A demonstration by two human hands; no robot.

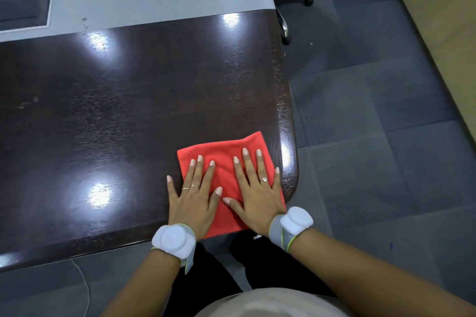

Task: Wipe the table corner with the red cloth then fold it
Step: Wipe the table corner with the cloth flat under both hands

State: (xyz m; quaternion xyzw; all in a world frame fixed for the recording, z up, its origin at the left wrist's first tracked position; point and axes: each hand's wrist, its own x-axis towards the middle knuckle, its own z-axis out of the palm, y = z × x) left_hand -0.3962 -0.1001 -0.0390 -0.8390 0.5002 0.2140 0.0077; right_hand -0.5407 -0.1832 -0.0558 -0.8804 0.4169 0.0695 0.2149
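Note:
The red cloth lies flat as a rough rectangle on the near right corner of the dark glossy table. My left hand rests palm down on the cloth's left part, fingers spread, its little finger on bare wood. Palm down on the right part of the cloth is my right hand, fingers apart, its little finger near the cloth's right edge. Neither hand grips the fabric; both press flat on it. The cloth's near edge reaches the table's front rim.
A grey strip crosses the table further back, with a dark recessed panel at far left. An office chair base stands beyond the table's right end. Grey carpet tiles cover the floor to the right.

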